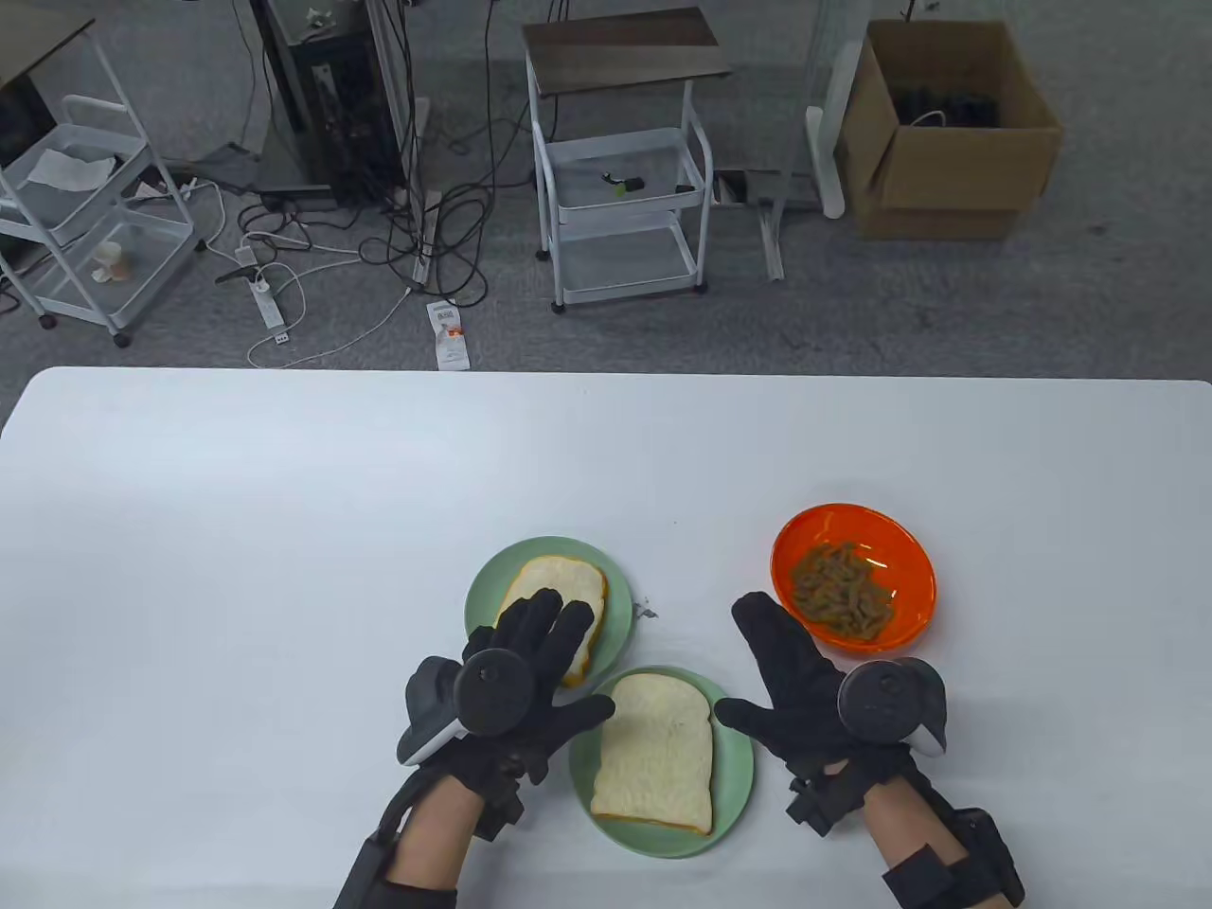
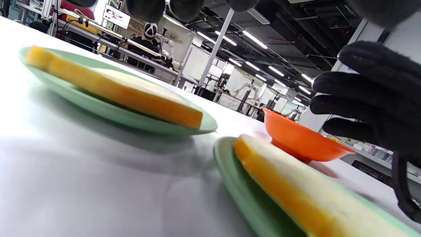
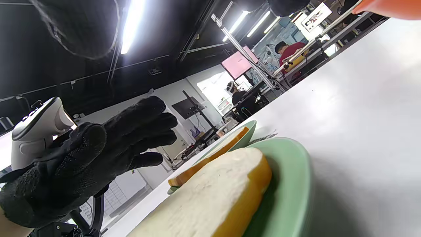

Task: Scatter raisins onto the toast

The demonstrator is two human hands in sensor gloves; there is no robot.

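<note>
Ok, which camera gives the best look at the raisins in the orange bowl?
The table view: it looks straight down into the orange bowl, so the raisins show as a heap. The left wrist view catches only the bowl's outer wall from the side, and the right wrist view just a sliver of rim; neither shows any raisins.

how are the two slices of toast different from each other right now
The far toast is partly hidden under the left hand; the near toast is fully uncovered. The far toast sits angled, the near toast squarer. Both are plain white slices, no raisins, each on a green plate.

Grey carpet [image 1: 947, 303], white carts [image 1: 620, 189], cardboard box [image 1: 947, 133]
</note>
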